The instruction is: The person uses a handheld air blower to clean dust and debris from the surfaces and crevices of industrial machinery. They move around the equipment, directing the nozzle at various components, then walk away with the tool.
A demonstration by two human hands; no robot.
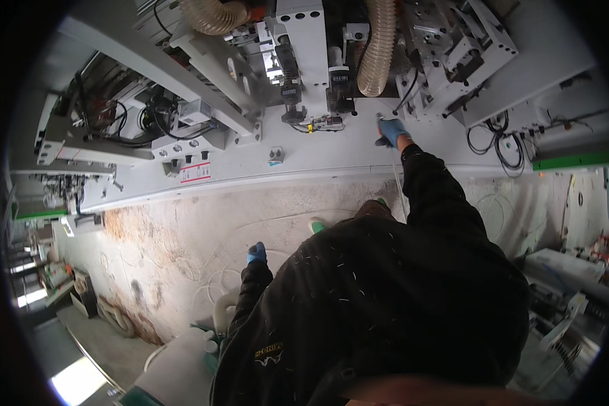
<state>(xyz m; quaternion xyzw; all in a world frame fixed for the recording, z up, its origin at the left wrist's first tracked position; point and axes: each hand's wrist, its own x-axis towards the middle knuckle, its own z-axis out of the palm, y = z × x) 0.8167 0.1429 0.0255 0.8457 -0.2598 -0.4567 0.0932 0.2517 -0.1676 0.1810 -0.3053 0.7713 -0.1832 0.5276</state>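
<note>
My right hand point(391, 131), in a blue glove, reaches over the pale machine bed point(352, 145) on the right. Its fingers are closed around what looks like an air blow gun point(379, 117), mostly hidden by the glove. A thin pale hose point(398, 177) hangs from that hand toward the floor. My left hand point(256, 253), also gloved in blue, is held low beside my body, over the floor. Its fingers look curled in, and nothing shows in them. Left of the right hand, a small cabled fitting with a yellow mark point(312, 127) lies on the bed.
Ribbed ducts point(377, 54) come down to the machine. Black-based spindle units point(340, 88) stand over the bed. A small metal block point(275, 155) sits near its front edge. Loose black cables point(509, 145) hang at right. Hose loops point(216, 281) lie on the stained floor point(176, 243).
</note>
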